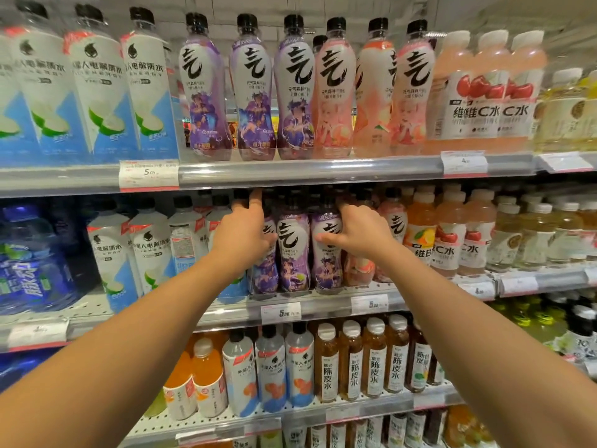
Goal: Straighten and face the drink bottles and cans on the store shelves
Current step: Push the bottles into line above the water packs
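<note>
three purple bottles (293,250) stand in a row at the front of the middle shelf (323,302), labels facing out. the left hand (244,232) grips the leftmost one, fingers curled round its far side, one finger raised to the shelf edge above. the right hand (357,232) grips the rightmost, thumb across its label. a pink bottle (392,227) stands just right of them.

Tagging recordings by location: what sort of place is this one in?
A shop's drinks aisle, most likely a supermarket: tiered grey metal shelves of purple-labelled plastic bottles, each rail carrying white paper price tags. The left hand and right hand reach in.
</note>
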